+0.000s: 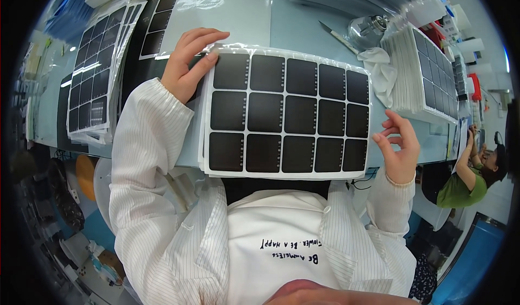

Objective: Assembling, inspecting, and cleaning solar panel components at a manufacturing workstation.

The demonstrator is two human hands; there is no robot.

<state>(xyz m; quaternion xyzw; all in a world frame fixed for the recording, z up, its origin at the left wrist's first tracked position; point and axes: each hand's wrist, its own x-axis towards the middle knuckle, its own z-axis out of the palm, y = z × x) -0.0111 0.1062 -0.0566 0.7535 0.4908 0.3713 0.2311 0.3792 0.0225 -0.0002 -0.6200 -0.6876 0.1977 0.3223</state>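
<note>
A stack of white sheets (281, 93) with rows of black rounded squares lies in front of me, its near edge close to my body. The top sheet has a clear, glossy film border along its far edge. At the far left corner of the stack, my left hand (189, 61) rests with its thumb on the sheet edge and its fingers stretched out past the corner, apart from the thumb. Just off the right edge is my right hand (400, 148), fingers loosely bent and apart, with nothing seen between them.
Similar sheet stacks stand at left (92, 72) and right (433, 72). Beyond lie a translucent sheet (227, 12), a knife (338, 37), a glass jar (368, 31) and a crumpled white cloth (379, 72). A co-worker in a green top (463, 186) sits at far right.
</note>
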